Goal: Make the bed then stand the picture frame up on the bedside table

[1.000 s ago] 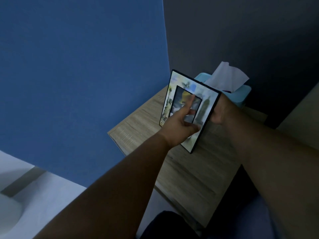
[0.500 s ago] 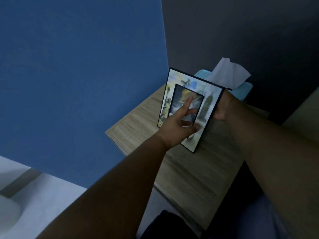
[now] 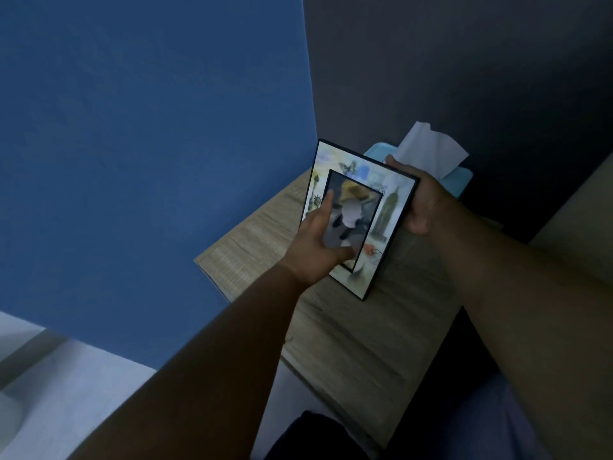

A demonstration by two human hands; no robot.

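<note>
The picture frame (image 3: 391,210) is over the bedside table (image 3: 358,353), close to the back corner where the blue wall (image 3: 149,144) meets the dark wall (image 3: 464,61). There is one frame, with a thin black edge, and it is tipped a bit to one side. Its low corner is down by the wood top, but I cannot tell if it touches.

Two hands are on it. The left hand (image 3: 315,244) is at the low left part of the front. Its first finger is straight and lies up along the glass. Its thumb is spread away from that finger and presses low on the front. The other fingers are hidden, so I cannot tell how they lie.

The right hand (image 3: 426,204) grips the top right corner. Its thumb curls over the top edge, and its fingers go behind the frame (out of sight).

One light blue tissue box (image 3: 461,180) sits just behind the frame, with one white tissue (image 3: 428,151) sticking up.
</note>
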